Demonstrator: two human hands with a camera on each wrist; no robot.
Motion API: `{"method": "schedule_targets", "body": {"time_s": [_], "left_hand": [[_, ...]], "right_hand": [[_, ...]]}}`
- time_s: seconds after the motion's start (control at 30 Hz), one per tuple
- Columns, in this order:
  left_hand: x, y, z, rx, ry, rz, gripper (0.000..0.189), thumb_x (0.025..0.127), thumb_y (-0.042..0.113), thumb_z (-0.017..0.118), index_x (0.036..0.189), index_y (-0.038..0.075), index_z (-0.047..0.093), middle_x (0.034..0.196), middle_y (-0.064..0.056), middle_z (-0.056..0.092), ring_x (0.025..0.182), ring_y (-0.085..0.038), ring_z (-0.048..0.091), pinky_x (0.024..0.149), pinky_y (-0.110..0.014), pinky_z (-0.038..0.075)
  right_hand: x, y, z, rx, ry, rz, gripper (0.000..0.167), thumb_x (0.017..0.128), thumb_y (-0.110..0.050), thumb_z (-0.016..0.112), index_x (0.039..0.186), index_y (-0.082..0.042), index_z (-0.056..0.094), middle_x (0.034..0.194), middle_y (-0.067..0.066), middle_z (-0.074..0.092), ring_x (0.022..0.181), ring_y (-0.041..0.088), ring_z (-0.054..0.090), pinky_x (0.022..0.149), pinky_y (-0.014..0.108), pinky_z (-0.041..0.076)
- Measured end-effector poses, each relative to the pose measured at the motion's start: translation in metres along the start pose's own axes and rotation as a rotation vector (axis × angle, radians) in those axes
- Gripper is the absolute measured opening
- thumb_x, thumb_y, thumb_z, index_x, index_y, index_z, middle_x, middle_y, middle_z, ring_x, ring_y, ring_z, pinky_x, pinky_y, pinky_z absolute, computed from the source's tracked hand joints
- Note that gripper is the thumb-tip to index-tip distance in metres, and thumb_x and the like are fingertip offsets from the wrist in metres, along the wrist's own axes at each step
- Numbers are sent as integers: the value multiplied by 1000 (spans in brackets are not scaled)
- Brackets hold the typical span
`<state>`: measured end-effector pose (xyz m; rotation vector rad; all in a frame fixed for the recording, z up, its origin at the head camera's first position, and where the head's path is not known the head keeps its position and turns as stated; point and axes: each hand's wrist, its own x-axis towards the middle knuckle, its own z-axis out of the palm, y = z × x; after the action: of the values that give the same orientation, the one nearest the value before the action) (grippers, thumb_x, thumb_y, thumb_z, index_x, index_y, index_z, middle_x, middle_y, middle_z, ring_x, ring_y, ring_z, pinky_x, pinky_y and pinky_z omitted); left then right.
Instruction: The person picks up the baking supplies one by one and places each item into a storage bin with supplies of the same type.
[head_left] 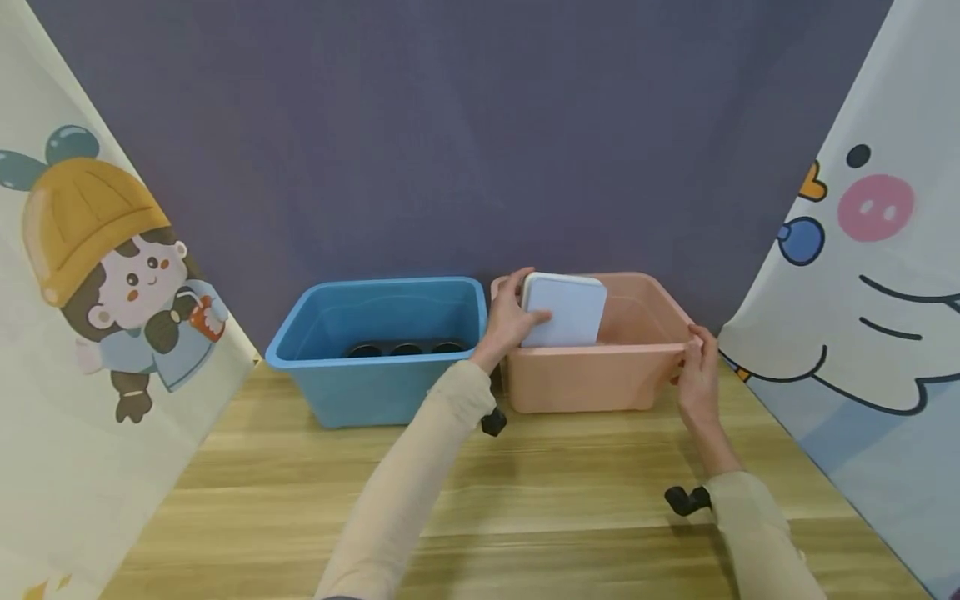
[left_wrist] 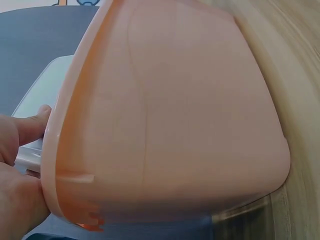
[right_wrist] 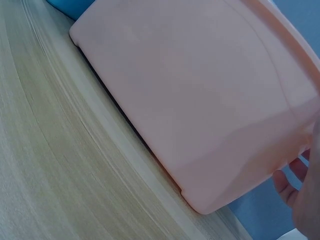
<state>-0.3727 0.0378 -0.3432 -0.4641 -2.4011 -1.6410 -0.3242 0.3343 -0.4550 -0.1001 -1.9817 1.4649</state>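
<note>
In the head view my left hand point(head_left: 510, 321) grips the left edge of a flat white box-like item point(head_left: 566, 310) with rounded corners, thumb across its front. The item stands tilted inside the pink bin point(head_left: 585, 379), its lower part hidden by the bin's front wall. The left wrist view shows the thumb on the pale item point(left_wrist: 47, 82) just past the bin's rim. My right hand point(head_left: 699, 375) holds the front right corner of the bin's rim. In the right wrist view its fingers point(right_wrist: 286, 187) curl under that rim.
Left of the pink bin stands a blue bin point(head_left: 375, 392) with a black item point(head_left: 405, 346) with several round openings inside. Both bins rest on a wood-grain table point(head_left: 555, 500) before a dark backdrop point(head_left: 480, 142). Cartoon-printed panels point(head_left: 885, 333) flank the table.
</note>
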Motion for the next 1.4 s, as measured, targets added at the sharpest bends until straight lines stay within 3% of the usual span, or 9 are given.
{"method": "schedule_targets", "body": {"time_s": [0.27, 0.4, 0.67, 0.87, 1.1, 1.4], "left_hand": [[0, -2, -1, 21, -30, -7, 77, 86, 7, 76, 152, 19, 38, 139, -12, 48, 116, -29, 57, 90, -43, 54], [1, 0, -2, 63, -49, -3, 77, 88, 7, 74, 154, 17, 35, 141, -13, 51, 122, -29, 56, 98, -45, 50], [1, 4, -5, 242, -80, -66, 80, 93, 7, 68, 158, 15, 22, 161, -13, 26, 140, -28, 41, 106, -41, 45], [3, 8, -13, 339, -105, 18, 72, 94, 6, 65, 156, 14, 30, 160, -12, 30, 146, -28, 33, 111, -41, 41], [-8, 9, -25, 369, -282, 86, 55, 98, 13, 61, 149, 18, 42, 151, -7, 45, 137, -26, 47, 102, -40, 48], [-24, 6, -40, 417, -247, 165, 44, 100, 23, 59, 142, 17, 49, 143, -3, 52, 131, -20, 50, 106, -40, 45]], "right_hand": [[-5, -15, -2, 7, -28, 21, 44, 110, -31, 28, 149, -13, 36, 99, -12, 42, 83, 11, 47, 58, 18, 44], [-12, -30, -2, 10, -40, 9, 43, 110, -26, 29, 148, -7, 35, 99, -9, 42, 84, 15, 47, 58, 16, 43], [-15, -35, 0, 24, -35, -11, 45, 110, -28, 28, 148, -6, 36, 102, -13, 43, 84, 14, 48, 58, 16, 42], [-13, -37, -2, 8, -35, -12, 45, 110, -28, 28, 148, -7, 35, 106, -13, 43, 85, 15, 48, 60, 21, 44], [-14, -38, -2, -4, -47, 0, 44, 110, -27, 28, 148, -6, 34, 105, -13, 42, 84, 15, 48, 60, 20, 44], [-13, -37, -4, -6, -48, -7, 44, 110, -27, 28, 149, -8, 34, 100, -13, 41, 84, 13, 46, 57, 15, 42]]}}
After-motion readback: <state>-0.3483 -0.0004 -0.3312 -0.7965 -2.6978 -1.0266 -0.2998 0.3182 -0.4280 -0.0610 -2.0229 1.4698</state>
